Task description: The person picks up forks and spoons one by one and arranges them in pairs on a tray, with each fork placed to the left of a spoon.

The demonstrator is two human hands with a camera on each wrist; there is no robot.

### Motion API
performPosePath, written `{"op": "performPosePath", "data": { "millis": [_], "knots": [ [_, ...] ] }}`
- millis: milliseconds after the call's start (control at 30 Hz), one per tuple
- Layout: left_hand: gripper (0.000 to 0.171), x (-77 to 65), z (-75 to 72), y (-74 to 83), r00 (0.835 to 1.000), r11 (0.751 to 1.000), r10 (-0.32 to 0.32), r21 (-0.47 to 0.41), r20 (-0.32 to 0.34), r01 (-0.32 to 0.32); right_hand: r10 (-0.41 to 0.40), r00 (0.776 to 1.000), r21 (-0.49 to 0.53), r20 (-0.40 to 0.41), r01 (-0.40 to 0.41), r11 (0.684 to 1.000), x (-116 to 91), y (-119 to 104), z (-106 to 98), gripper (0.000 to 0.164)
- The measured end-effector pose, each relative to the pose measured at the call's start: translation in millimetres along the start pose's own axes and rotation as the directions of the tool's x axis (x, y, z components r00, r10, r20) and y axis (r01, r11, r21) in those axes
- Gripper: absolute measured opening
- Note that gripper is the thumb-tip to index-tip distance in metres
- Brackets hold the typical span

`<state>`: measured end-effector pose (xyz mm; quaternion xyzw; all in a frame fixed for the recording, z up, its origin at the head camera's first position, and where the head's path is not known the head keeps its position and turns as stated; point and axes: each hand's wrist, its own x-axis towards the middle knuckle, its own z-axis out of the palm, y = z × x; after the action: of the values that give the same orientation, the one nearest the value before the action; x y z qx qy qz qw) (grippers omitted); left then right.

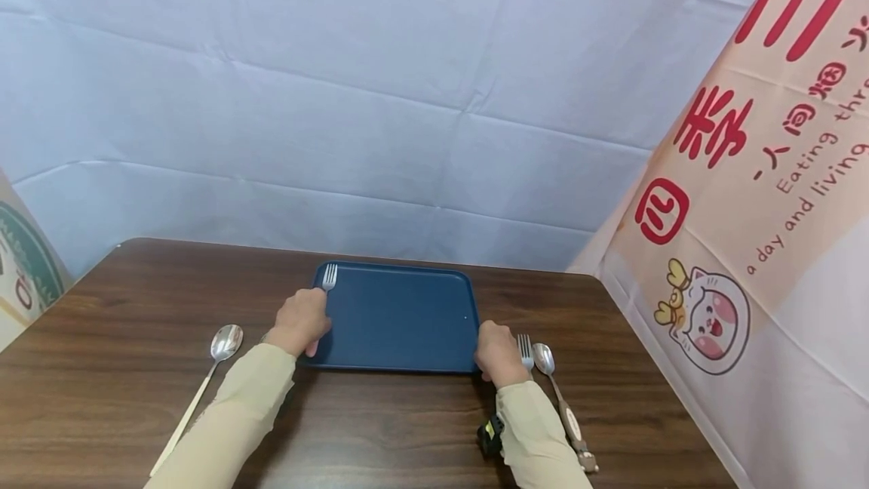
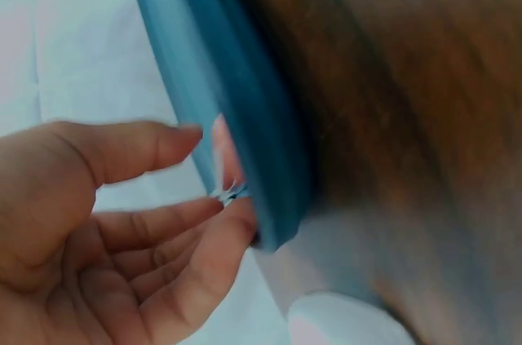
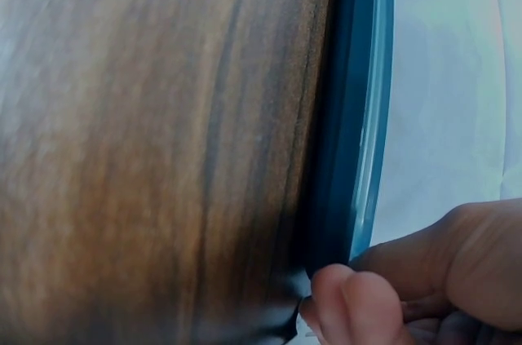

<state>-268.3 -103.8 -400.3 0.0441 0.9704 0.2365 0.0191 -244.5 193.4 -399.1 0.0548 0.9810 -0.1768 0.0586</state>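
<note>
A dark blue rectangular tray (image 1: 400, 319) lies towards the back of the wooden table. My left hand (image 1: 301, 321) holds its left side near the front corner; in the left wrist view the thumb and fingers (image 2: 204, 259) are about the tray's rim (image 2: 269, 141). Just beyond this hand a fork (image 1: 330, 278) shows its tines over the tray's left end; its handle is hidden. My right hand (image 1: 498, 353) grips the right front corner, and in the right wrist view curled fingers (image 3: 359, 304) pinch the rim (image 3: 359, 157). Another fork (image 1: 525, 349) lies right beside that hand, partly covered.
Left of the left forearm lies a spoon (image 1: 226, 342) with a pale handle. A second spoon (image 1: 544, 359), with a brown decorated handle, lies right of the right hand. White cloth (image 1: 339, 112) hangs behind the table (image 1: 380, 429), and a printed banner (image 1: 760, 172) hangs at the right.
</note>
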Motion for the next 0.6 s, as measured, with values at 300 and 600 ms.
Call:
{"op": "performPosePath", "data": {
  "millis": [300, 600],
  "knots": [
    [0.032, -5.5, -14.1, 1.9, 0.976, 0.988, 0.134, 0.056, 0.170, -0.145, -0.007, 1.000, -0.005, -0.007, 0.007, 1.000, -0.6, 0.4, -0.3, 0.006],
    [0.050, -11.9, -23.2, 4.1, 0.947, 0.955, 0.246, 0.118, 0.206, -0.274, -0.012, 1.000, -0.011, -0.021, 0.012, 1.000, 0.0, 0.4, -0.2, 0.006]
  ]
}}
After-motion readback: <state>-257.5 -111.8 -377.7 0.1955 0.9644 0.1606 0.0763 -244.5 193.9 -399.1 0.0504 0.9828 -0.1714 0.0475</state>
